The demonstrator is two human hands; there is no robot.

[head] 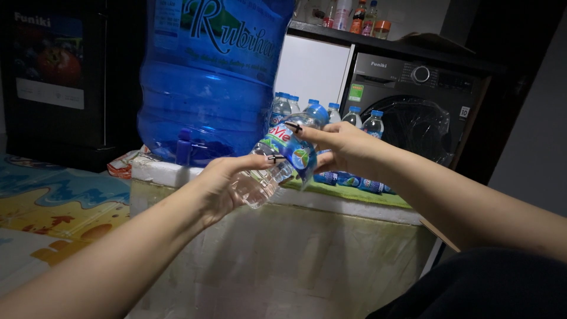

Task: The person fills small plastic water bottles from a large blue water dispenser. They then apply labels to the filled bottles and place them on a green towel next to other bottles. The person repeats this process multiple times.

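A small clear plastic water bottle (pixel 277 159) with a blue cap and a coloured label is held tilted in front of me, cap end up and to the right. My left hand (pixel 227 183) grips its lower body from below. My right hand (pixel 345 147) holds its upper part near the cap, fingers wrapped over the label. Both hands have dark-painted nails.
A large blue water jug (pixel 207 77) stands on a white ledge (pixel 159 171) at the left. Several small capped bottles (pixel 354 118) stand behind my hands. A dark front-loading washing machine (pixel 413 112) is at the back right, a colourful mat (pixel 53 207) at the left.
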